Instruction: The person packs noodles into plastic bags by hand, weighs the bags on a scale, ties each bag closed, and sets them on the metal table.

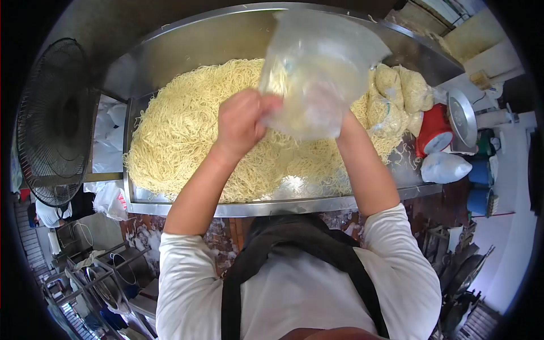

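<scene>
A clear plastic bag (323, 51), blurred by motion, is held up above the heap of pale yellow noodles (198, 130). My left hand (242, 118) is closed, its thumb and fingers pinching the bag's left edge. Through the cloudy plastic my right hand (327, 102) shows only faintly; whether it is inside or behind the bag, and how its fingers lie, is unclear. Some noodle-coloured strands show through the bag's left side. The noodles spread over a steel tray (238, 209) with raised walls.
Several filled bags of noodles (391, 102) are piled at the tray's right end. Beside them stand a red scale (435, 131) with a round metal pan (462, 118) and a white plastic bundle (445, 168). A large black fan (54, 122) stands at the left.
</scene>
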Demonstrator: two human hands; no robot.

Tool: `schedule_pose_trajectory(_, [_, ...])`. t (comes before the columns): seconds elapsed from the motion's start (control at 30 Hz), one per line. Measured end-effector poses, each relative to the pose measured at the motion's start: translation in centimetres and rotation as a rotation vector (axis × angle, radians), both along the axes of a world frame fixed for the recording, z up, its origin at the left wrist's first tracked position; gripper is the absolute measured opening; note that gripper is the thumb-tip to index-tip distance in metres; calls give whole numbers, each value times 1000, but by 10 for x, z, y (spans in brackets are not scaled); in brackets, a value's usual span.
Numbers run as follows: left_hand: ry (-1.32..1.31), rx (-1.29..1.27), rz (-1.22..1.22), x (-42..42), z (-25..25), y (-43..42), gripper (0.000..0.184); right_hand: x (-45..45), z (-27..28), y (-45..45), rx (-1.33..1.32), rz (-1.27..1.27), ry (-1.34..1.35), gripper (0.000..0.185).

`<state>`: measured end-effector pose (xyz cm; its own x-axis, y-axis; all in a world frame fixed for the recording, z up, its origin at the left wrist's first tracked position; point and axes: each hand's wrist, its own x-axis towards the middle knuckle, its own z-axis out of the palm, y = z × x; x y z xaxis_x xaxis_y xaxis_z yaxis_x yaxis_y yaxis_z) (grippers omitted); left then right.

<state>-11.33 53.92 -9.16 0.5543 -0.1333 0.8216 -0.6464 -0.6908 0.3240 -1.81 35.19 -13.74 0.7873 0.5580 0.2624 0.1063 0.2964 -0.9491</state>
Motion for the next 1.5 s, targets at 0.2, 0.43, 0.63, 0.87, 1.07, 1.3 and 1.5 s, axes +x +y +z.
schedule_pose_trajectory(0.2, [278,152,-63,-55,-37,12,14,-5,0,73,575,234,470,51])
schedule_pose_trajectory(0.43, [526,-232,414,-26,-202,72,4,-15,-106,62,-1201,17,-408,69])
schedule_pose_trajectory(0.63, [717,-582,347,-28,-197,47,8,8,-155,72,-1172,116,-641,60])
schedule_pose_trajectory(0.87, [603,-323,243,-45,-171,21,11,6,-114,142,-410,25,337,58])
schedule_pose_trajectory(1.07, [838,-524,334,-53,-174,51,12,-32,-120,91,-1140,-66,-698,76])
schedule_pose_trajectory(1.3, [785,-430,201,-47,-160,17,10,29,-195,162,-618,161,124,62])
schedule_pose_trajectory(1.5, [1059,-830,-164,-32,-133,63,11,-10,-136,141,-721,455,244,46])
